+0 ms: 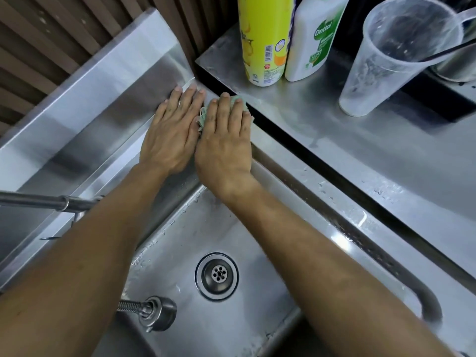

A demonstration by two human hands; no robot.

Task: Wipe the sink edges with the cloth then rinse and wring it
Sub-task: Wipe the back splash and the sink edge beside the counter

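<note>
On the brushed-steel sink edge (278,161), right hand (223,145) flattens crumpled cloth (203,117).

Pale green cloth (203,119), crumpled flat on the steel sink (296,181) edge's far corner, mostly covered.

Both bare forearms reach forward from the lower corners of the view and converge, the wrists nearly straight. The left hand (171,130) lies palm down with its fingers extended and close together, the nails visible at the fingertips. The right hand (224,140) lies just beside it, also palm down with straight fingers slightly spread, its inner edge touching the left hand's along the index finger and knuckles.
</note>
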